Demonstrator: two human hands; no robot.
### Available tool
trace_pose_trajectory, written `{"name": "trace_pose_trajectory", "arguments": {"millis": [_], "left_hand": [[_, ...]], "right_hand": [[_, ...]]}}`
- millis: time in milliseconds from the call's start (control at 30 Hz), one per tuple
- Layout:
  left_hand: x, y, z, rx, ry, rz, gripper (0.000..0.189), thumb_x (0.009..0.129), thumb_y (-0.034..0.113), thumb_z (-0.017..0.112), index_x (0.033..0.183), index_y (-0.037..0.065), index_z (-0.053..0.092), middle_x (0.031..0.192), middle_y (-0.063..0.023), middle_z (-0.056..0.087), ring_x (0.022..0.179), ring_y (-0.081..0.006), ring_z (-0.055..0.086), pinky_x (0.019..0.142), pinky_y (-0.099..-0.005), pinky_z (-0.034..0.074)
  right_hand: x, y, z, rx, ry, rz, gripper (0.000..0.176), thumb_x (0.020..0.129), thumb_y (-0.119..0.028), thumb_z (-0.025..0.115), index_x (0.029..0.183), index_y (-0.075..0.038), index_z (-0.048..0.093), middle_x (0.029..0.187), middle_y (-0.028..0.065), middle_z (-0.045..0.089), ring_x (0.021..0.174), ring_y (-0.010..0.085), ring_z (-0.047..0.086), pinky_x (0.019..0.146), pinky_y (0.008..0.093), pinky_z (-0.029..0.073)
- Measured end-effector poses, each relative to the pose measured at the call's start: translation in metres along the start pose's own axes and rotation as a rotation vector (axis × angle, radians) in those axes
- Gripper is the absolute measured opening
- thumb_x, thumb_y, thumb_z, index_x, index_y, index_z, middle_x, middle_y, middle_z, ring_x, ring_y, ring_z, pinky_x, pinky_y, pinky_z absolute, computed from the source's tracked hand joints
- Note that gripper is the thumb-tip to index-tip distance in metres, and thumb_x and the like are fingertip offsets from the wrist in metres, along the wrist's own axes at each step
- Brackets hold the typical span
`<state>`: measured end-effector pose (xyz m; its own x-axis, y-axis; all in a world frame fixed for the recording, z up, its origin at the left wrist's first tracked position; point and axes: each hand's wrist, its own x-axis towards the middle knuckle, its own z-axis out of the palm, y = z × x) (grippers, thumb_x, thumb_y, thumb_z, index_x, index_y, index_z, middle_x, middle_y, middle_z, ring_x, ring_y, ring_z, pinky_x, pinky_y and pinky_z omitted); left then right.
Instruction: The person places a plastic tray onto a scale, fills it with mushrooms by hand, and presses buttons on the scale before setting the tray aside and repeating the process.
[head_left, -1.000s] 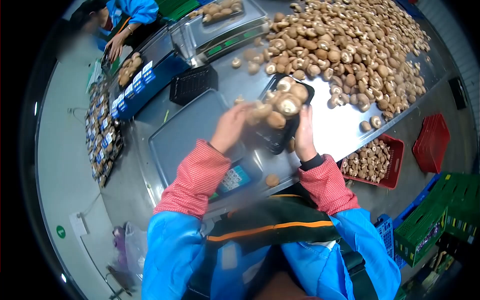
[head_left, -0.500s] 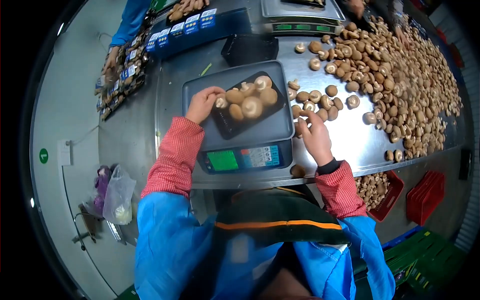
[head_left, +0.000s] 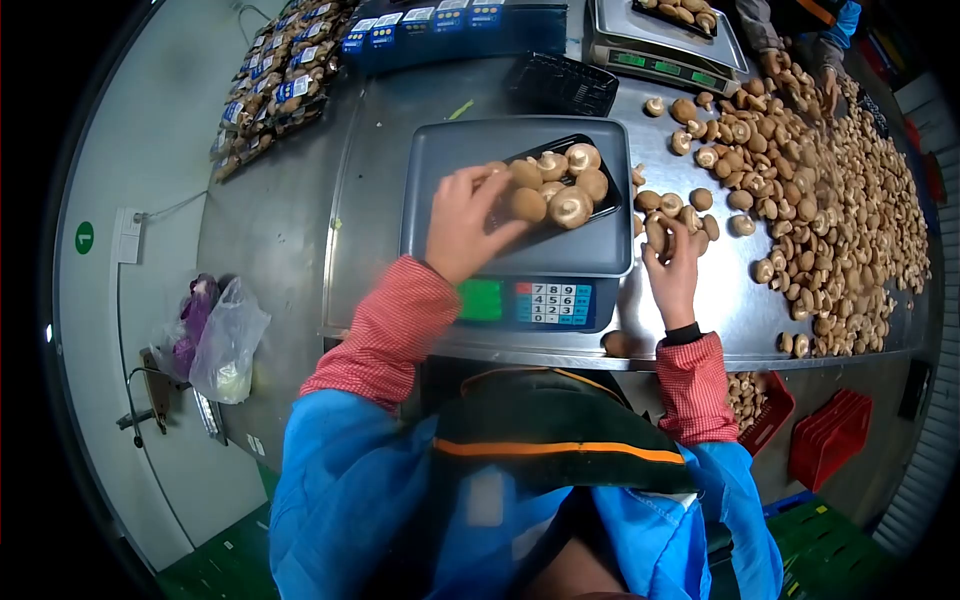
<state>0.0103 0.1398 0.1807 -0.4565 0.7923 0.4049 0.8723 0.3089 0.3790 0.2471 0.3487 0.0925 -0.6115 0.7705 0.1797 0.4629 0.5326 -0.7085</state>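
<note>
The black tray (head_left: 606,207) of mushrooms (head_left: 572,207) rests on the scale (head_left: 575,250) near the table's (head_left: 372,225) front edge, presumably so weight registers. Left hand (head_left: 466,225): curled at the mushrooms; cannot tell whether gripping. Right hand (head_left: 675,275): pinching a loose mushroom (head_left: 656,233) beside the scale.

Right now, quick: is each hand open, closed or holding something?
Left hand: half-curled at the mushrooms in the black tray; whether it grips one cannot be told.
Right hand: closed on one mushroom beside the scale.

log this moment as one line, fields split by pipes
left hand: at mushrooms in black tray | right hand: at loose mushroom beside scale | black tray: on scale
</note>
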Motion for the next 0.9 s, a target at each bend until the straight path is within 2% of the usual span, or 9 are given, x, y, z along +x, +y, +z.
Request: {"name": "trace_pose_trajectory", "arguments": {"millis": [100, 167, 200, 300, 367, 400, 533, 767, 900], "left_hand": [[0.001, 0.016, 0.008, 0.115, -0.019, -0.032, 0.052, 0.072, 0.028, 0.082, 0.119, 0.013, 0.065, 0.123, -0.0097, 0.055, 0.113, -0.0307, 0.05, 0.091, -0.0434, 0.041], [-0.001, 0.016, 0.014, 0.172, -0.001, -0.049, 0.051, 0.07, 0.027, 0.083, 0.116, 0.013, 0.066, 0.121, -0.0086, 0.055, 0.111, -0.0303, 0.05, 0.091, -0.0421, 0.041], [-0.001, 0.014, 0.014, 0.184, 0.011, -0.071, 0.045, 0.071, 0.022, 0.081, 0.112, 0.013, 0.067, 0.119, -0.0071, 0.057, 0.111, -0.029, 0.051, 0.09, -0.0415, 0.041], [-0.006, 0.006, 0.006, 0.051, 0.066, -0.116, 0.042, 0.072, 0.017, 0.079, 0.112, 0.012, 0.067, 0.115, -0.007, 0.061, 0.109, -0.0291, 0.053, 0.092, -0.0405, 0.041], [-0.014, -0.013, 0.01, -0.094, 0.17, -0.165, 0.032, 0.082, 0.012, 0.069, 0.114, 0.01, 0.066, 0.112, -0.0094, 0.063, 0.106, -0.0316, 0.056, 0.093, -0.0397, 0.044], [-0.02, -0.021, 0.012, -0.14, 0.191, -0.23, 0.03, 0.085, 0.011, 0.066, 0.115, 0.009, 0.066, 0.113, -0.0101, 0.063, 0.106, -0.0318, 0.056, 0.094, -0.0395, 0.044], [-0.032, -0.024, 0.012, -0.235, 0.149, -0.293, 0.027, 0.092, 0.01, 0.06, 0.118, 0.006, 0.065, 0.115, -0.0114, 0.064, 0.108, -0.0309, 0.056, 0.096, -0.0393, 0.044], [-0.034, -0.002, 0.006, -0.2, 0.067, -0.111, 0.053, 0.079, 0.015, 0.075, 0.127, 0.005, 0.058, 0.121, -0.0125, 0.058, 0.11, -0.0336, 0.054, 0.096, -0.0416, 0.044], [-0.029, -0.004, 0.015, -0.18, -0.042, -0.057, 0.053, 0.077, 0.012, 0.077, 0.126, 0.006, 0.058, 0.121, -0.0123, 0.058, 0.11, -0.0324, 0.055, 0.096, -0.0402, 0.044]], "right_hand": [[0.016, -0.073, -0.02, 0.043, 0.044, -0.31, 0.051, 0.081, -0.002, 0.073, 0.128, -0.01, 0.056, 0.105, 0.0122, 0.05, 0.09, 0.0212, 0.061, 0.069, 0.0314, 0.056], [0.019, -0.114, -0.015, 0.036, -0.011, -0.407, 0.052, 0.078, -0.001, 0.075, 0.126, -0.013, 0.058, 0.11, 0.0142, 0.049, 0.091, 0.0264, 0.062, 0.073, 0.0325, 0.056], [0.02, -0.131, -0.011, -0.016, -0.004, -0.452, 0.052, 0.073, -0.007, 0.078, 0.121, -0.017, 0.06, 0.107, 0.0157, 0.051, 0.089, 0.0323, 0.063, 0.071, 0.0415, 0.054], [0.018, -0.159, 0.014, 0.051, -0.08, -0.507, 0.034, 0.081, -0.008, 0.068, 0.113, -0.017, 0.062, 0.101, 0.0165, 0.053, 0.088, 0.0343, 0.062, 0.073, 0.0452, 0.052], [0.023, -0.166, 0.032, 0.031, 0.003, -0.772, 0.033, 0.083, -0.01, 0.063, 0.115, -0.016, 0.063, 0.105, 0.0163, 0.055, 0.094, 0.0339, 0.061, 0.077, 0.0422, 0.052], [0.014, -0.165, 0.043, -0.142, -0.091, -0.762, 0.039, 0.083, -0.014, 0.063, 0.121, -0.015, 0.062, 0.117, 0.0167, 0.056, 0.102, 0.0325, 0.058, 0.084, 0.0403, 0.049], [0.002, -0.165, 0.062, -0.293, -0.067, -0.814, 0.051, 0.079, -0.023, 0.07, 0.127, -0.011, 0.059, 0.108, 0.0123, 0.054, 0.1, 0.0284, 0.055, 0.084, 0.0431, 0.046], [0.041, -0.053, -0.002, -0.336, 0.16, -0.285, 0.028, 0.081, -0.004, 0.067, 0.108, -0.01, 0.066, 0.097, 0.0115, 0.058, 0.086, 0.0307, 0.061, 0.071, 0.0408, 0.051], [0.044, 0.049, 0.028, -0.787, -0.004, -0.451, 0.024, 0.078, -0.011, 0.066, 0.102, -0.013, 0.062, 0.094, 0.011, 0.062, 0.086, 0.03, 0.064, 0.072, 0.042, 0.049]]}}
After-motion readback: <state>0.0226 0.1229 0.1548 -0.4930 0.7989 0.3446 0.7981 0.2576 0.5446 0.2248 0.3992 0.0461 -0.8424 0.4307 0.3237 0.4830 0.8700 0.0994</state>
